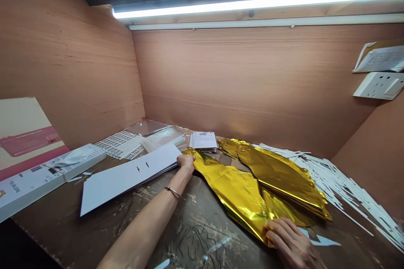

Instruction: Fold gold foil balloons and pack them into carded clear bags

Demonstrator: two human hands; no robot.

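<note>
My left hand (185, 163) reaches across the worn table and grips the far corner of a stack of long white cards (126, 176). It also touches the upper tip of a gold foil piece (235, 191) that stretches from there toward me. My right hand (292, 241) presses its fingers flat on the near end of that gold foil at the bottom right. A second heap of gold foil pieces (280, 172) lies just behind it.
A small stack of printed leaflets (204, 140) sits at the back. Sticker sheets (116, 143) and clear sleeves (158, 132) lie back left. A flat box (47, 172) leans at the left. Several white straws (344, 189) are spread on the right. Wooden walls enclose the table.
</note>
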